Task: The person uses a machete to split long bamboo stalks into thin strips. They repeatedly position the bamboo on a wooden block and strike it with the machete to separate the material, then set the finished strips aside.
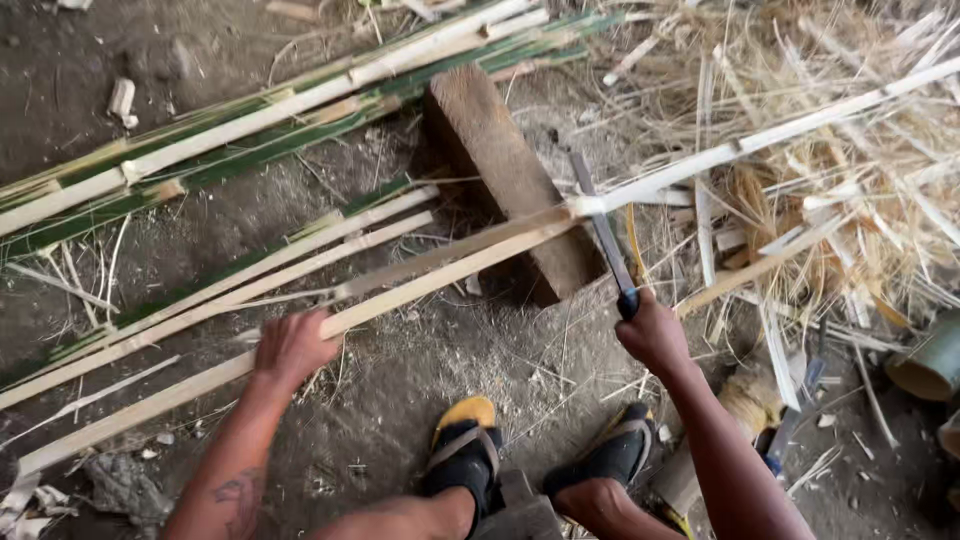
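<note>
While long bamboo strip (400,290) lies across wooden block (510,180), block props it off dirt floor (400,400) for cutting. Left hand (292,345) clamped on strip, steadying near end. Right hand (652,335) closed on handle of knife (605,235), blade set into strip's end at block, apparently splitting it lengthwise. Green bamboo slats (250,130) stacked beyond; shavings (830,170) heaped right. Sandalled feet (530,455) braced below.

Dirt floor (400,400) carried everything: bamboo strips (250,125) piled upper left, a wood block (505,180) top center, shavings (850,200) heaped on the right.
</note>
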